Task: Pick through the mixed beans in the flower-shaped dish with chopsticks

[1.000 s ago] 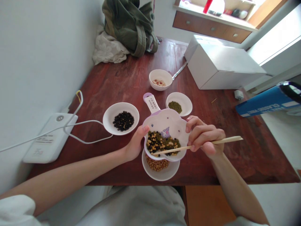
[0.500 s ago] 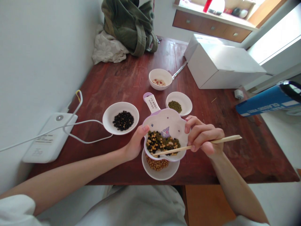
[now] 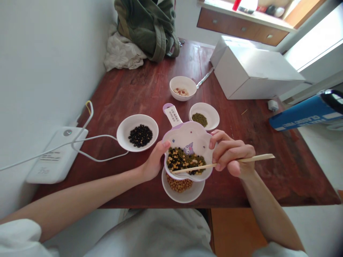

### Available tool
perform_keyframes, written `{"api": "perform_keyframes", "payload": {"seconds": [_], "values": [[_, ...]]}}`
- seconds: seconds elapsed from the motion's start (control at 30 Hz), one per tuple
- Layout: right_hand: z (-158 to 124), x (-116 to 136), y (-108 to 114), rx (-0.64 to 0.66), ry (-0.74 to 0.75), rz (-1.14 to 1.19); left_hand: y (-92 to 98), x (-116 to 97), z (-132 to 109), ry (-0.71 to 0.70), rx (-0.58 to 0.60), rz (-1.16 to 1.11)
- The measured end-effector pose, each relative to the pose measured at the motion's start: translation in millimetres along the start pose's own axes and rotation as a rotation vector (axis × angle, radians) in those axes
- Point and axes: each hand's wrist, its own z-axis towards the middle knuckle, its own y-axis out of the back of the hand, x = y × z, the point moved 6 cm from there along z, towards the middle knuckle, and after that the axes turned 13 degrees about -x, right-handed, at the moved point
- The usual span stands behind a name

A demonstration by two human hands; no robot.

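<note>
Now | left hand (image 3: 154,164): clamps left rim of flower-shaped bowl (image 3: 187,137), tilted just above soybean dish (image 3: 187,199) | right hand (image 3: 232,157): fingers closed on chopsticks (image 3: 198,167) | axis: runs right to left, tips over mixed beans (image 3: 184,160), near left thumb.

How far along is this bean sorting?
Some sorted: black beans, green beans, pale beans and yellow beans each sit in separate bowls. In hand: the left hand holds the flower dish over the yellow beans; the right hand holds chopsticks in it. Left: a sizeable mixed heap in the dish.
</note>
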Motion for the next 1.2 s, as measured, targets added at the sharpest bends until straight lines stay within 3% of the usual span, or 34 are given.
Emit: {"api": "perform_keyframes", "payload": {"seconds": [0.27,0.6,1.2], "values": [[0,-7,5,-0.075,-0.018,0.026,-3.0,0,2,0.043,-0.013,-0.073],[-2,-21,8,-0.182,-0.105,0.098,-6.1,-2,3,0.12,-0.142,-0.116],[-1,-10,4,-0.145,-0.03,0.005,-9.6,-4,1,0.056,-0.068,-0.099]]}}
